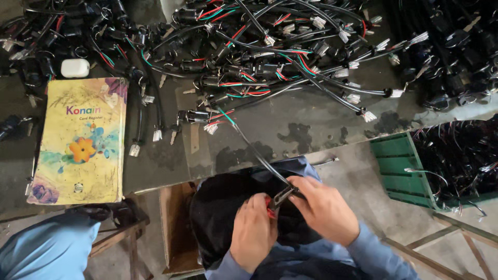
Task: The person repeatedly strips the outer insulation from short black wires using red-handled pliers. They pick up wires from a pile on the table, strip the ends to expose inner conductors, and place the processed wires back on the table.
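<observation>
Head view: left hand (252,232) is closed around red-handled metal pliers (279,198), and right hand (324,209) pinches a thin black sheathed cable (258,153) right at the plier tip, over dark cloth in the lap. Cable runs up to the stained grey bench (290,132), ending beside a tangled harness pile (270,52); a glossy yellow notebook (80,137) lies far left of the pliers, a green plastic crate (397,168) to their right.

The left hand (252,232) hides most of the red-handled pliers (279,199).
</observation>
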